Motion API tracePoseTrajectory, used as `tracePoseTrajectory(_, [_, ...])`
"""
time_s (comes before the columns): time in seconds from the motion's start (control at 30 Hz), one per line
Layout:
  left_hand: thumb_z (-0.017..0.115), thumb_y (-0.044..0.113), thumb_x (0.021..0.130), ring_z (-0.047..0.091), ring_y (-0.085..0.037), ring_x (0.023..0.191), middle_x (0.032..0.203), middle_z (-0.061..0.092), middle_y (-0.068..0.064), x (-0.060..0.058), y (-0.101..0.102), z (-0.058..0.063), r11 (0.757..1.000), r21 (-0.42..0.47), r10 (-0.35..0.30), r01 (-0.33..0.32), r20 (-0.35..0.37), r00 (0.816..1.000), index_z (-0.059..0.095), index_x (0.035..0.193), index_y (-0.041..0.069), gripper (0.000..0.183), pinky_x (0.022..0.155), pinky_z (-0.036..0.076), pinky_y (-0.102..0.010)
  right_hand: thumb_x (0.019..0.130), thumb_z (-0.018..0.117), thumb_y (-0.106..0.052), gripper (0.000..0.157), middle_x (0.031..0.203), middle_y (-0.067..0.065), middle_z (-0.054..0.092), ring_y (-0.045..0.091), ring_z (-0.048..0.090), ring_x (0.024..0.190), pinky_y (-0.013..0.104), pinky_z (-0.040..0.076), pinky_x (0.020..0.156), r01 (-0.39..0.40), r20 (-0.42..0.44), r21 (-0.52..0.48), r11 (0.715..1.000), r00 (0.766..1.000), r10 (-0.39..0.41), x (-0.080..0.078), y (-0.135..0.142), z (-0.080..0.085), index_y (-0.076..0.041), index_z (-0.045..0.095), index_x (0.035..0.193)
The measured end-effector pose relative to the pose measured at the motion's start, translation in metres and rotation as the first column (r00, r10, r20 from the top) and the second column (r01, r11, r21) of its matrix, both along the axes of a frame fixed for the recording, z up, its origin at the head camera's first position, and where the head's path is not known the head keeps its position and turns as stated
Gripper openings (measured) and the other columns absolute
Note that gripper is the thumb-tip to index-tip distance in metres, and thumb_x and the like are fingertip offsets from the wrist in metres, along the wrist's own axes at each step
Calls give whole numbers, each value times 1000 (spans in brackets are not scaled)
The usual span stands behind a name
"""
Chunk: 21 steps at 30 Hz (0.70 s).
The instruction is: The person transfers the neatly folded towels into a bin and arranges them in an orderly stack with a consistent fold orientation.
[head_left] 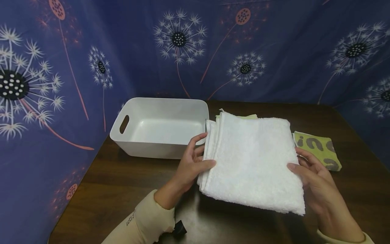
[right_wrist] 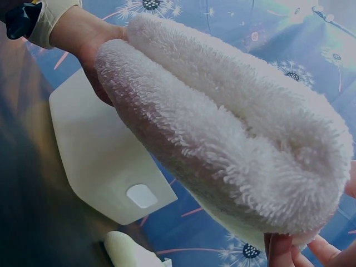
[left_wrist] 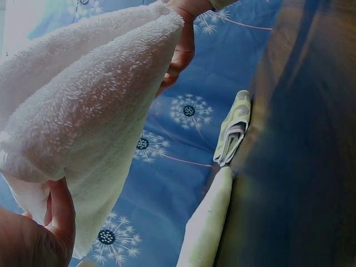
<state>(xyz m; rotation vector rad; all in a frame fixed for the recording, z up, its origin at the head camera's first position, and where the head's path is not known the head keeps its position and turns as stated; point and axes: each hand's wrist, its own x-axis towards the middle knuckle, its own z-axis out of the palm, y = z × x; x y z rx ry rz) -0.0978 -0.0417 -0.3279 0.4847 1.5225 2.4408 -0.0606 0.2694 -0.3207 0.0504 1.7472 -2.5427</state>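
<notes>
A white, fluffy folded towel (head_left: 253, 162) is held up over the table between both hands, its layers stacked at the left side. My left hand (head_left: 192, 164) grips its left edge, thumb on the front and fingers behind. On the opposite edge my right hand (head_left: 317, 179) pinches it the same way, thumb in front. The left wrist view shows the towel (left_wrist: 94, 94) hanging clear of the table, its folds bulging. In the right wrist view the towel's thick rounded fold (right_wrist: 222, 144) faces the camera.
A white plastic bin (head_left: 161, 150) with a handle hole stands at the back left. Behind the towel lies a light green cloth (head_left: 251, 116), mostly hidden. To the right is a folded green-and-grey patterned towel (head_left: 320, 149). A dandelion-print curtain (head_left: 137, 51) surrounds the brown table (head_left: 106, 189).
</notes>
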Motion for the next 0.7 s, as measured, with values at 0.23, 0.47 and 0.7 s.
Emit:
tracePoseTrajectory(0.23, [63, 1, 73, 60, -21, 95, 126, 48, -24, -1, 0, 0, 1000, -12, 8, -8, -9, 1000, 24, 142, 9, 79, 77, 50, -37, 92, 47, 5, 42, 112, -1, 57, 16, 59, 91, 34, 52, 66, 4, 3, 0, 1000, 1000, -4, -1, -1, 0, -21, 53, 124])
tracePoseTrajectory(0.47, [61, -1, 75, 59, -23, 97, 125, 49, -22, -2, -1, -1, 1000, 8, 2, -2, -7, 1000, 25, 141, 10, 76, 78, 50, -38, 92, 48, 4, 42, 114, -2, 57, 15, 57, 93, 33, 52, 67, 16, 29, 14, 1000, 999, -16, -2, -3, 0, -23, 53, 124])
tracePoseTrajectory(0.7, [61, -1, 76, 59, -25, 98, 125, 48, -23, -6, -1, 0, 1000, 4, 0, 0, -18, 1000, 24, 142, 11, 76, 79, 50, -39, 91, 53, 0, 41, 114, -5, 56, 14, 56, 92, 33, 51, 67, 44, 79, 58, 997, 996, -49, -6, -5, 5, -26, 51, 123])
